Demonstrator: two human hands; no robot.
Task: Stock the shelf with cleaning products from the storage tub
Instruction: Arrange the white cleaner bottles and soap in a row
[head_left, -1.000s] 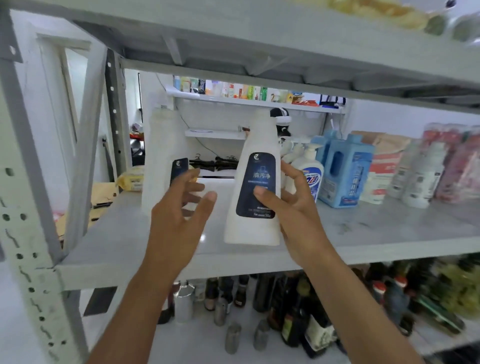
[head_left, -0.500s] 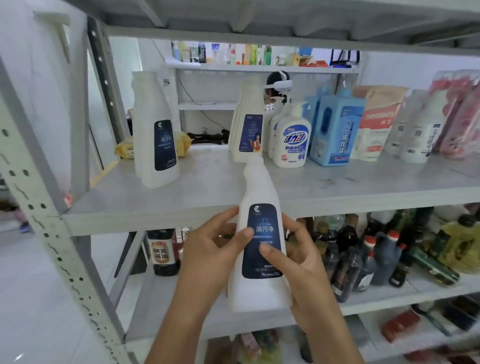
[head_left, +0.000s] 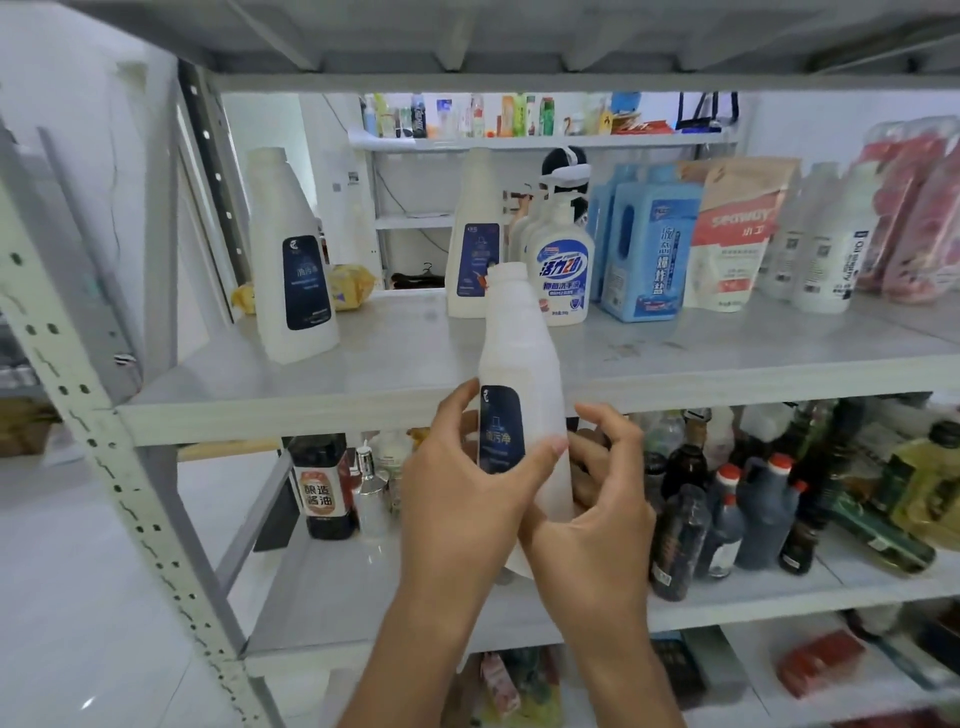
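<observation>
Bottle (head_left: 519, 353) is held upright before the shelf (head_left: 405, 364) edge, its label turned further left than half a second ago. Left grip (head_left: 457, 499) is clamped round its front and right grip (head_left: 597, 525) cups its lower side. Two matching bottles stand on the shelf: left bottle (head_left: 293, 280) and rear bottle (head_left: 475, 244).

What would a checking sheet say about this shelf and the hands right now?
Surface: grey middle shelf, partly stocked.
Job's things: held bottle, white, dark label, upright before the shelf edge; left bottle and back bottle, same kind, stand on the shelf; tub not in view.
Clutter: pump soap, blue jugs, pouch on the shelf.
Grips: left hand and right hand hold the held bottle.
Cables: thin wire on far wall.
Surroundings: sauce bottles on lower shelf.
</observation>
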